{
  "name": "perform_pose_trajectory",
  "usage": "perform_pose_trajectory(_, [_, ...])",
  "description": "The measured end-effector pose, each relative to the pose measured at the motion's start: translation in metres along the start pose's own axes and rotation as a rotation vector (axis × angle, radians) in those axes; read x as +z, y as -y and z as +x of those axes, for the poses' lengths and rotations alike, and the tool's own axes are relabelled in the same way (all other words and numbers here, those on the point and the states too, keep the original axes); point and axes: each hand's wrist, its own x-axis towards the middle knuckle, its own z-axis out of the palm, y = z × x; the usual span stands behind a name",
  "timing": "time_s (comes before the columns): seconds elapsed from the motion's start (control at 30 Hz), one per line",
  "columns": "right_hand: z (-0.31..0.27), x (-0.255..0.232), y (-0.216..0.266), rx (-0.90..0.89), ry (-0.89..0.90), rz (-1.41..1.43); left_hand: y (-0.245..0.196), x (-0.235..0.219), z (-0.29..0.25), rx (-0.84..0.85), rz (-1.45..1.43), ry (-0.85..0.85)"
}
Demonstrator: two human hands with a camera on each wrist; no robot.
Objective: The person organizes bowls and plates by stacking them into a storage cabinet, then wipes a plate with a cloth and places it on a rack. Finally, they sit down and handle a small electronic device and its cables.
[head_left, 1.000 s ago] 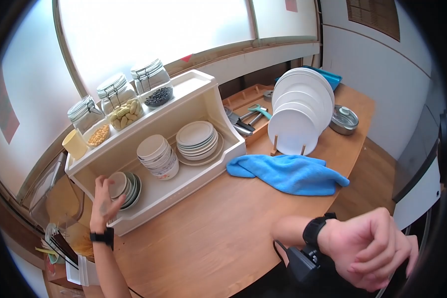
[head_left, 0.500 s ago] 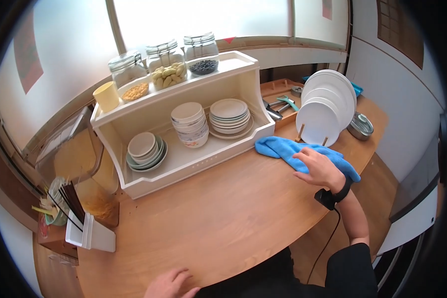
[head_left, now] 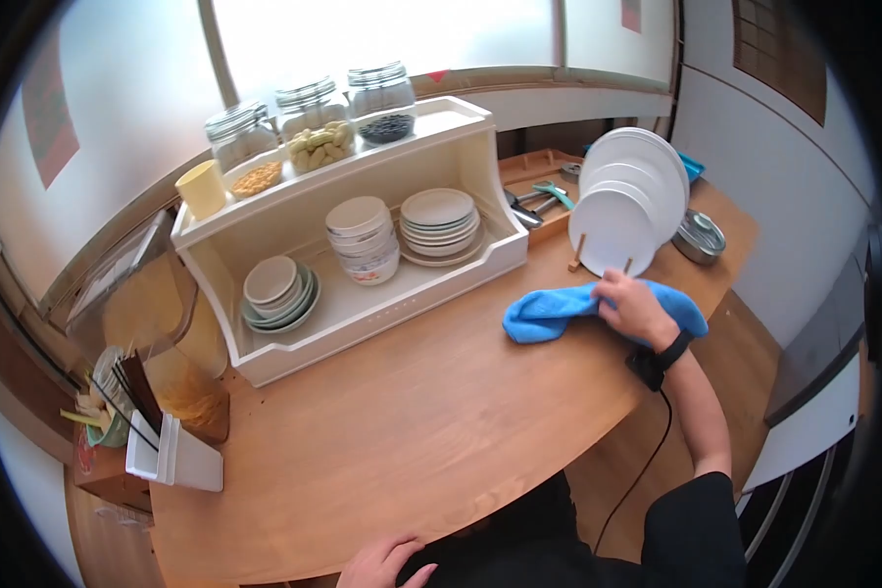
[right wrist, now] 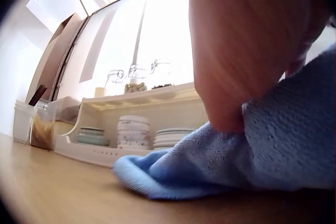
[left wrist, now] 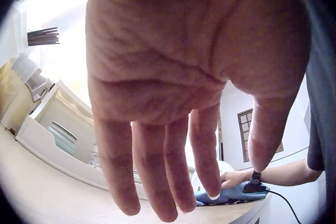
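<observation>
Right hand: the right hand is seen with fingers curled into the crumpled blue microfibre cloth, gripping it, apparently so it can be dragged.
Cloth position: it is laid on the round wooden tabletop, at 3 o'clock from the table's centre.
Cloth axis: the long axis runs roughly 9 to 3 o'clock, the free end pointing to 9.
Left hand: the left hand is held spread, nothing gripped, at 6 o'clock by the table edge.
Surroundings: white upright plates stand at 12 o'clock from the cloth; a cream two-tier shelf at 10.
</observation>
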Motion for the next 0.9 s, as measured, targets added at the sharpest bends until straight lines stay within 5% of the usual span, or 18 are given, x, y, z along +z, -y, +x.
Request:
perform_pose_trajectory(0.2, [0.016, -0.058, -0.04, 0.142, -0.39, -0.037, 0.003, -0.003, 0.018, 0.058, 0.031, 0.092])
perform_pose_trajectory(0.37, [0.018, -0.043, -0.052, 0.085, -0.316, -0.025, -0.004, -0.006, 0.036, 0.052, 0.082, 0.143])
perform_pose_trajectory(0.43, [0.017, -0.034, -0.053, 0.094, -0.45, -0.018, -0.003, -0.003, 0.043, 0.069, 0.097, 0.158])
perform_pose_trajectory(0.57, [0.009, -0.03, -0.055, 0.043, -0.148, 0.202, -0.01, -0.008, 0.054, 0.085, 0.165, 0.212])
perform_pose_trajectory(0.63, [0.009, -0.041, -0.054, 0.037, -0.18, 0.208, -0.012, -0.012, 0.061, 0.081, 0.196, 0.247])
perform_pose_trajectory(0.7, [0.014, -0.055, -0.043, 0.366, -0.498, 0.203, -0.018, -0.016, 0.068, 0.041, 0.234, 0.273])
perform_pose_trajectory(0.77, [0.031, -0.041, -0.075, 0.286, -0.743, -0.042, -0.018, -0.02, 0.08, 0.066, 0.298, 0.366])
perform_pose_trajectory(0.9, [0.044, -0.027, -0.115, 0.503, -0.518, -0.195, -0.02, -0.023, 0.09, 0.092, 0.274, 0.377])
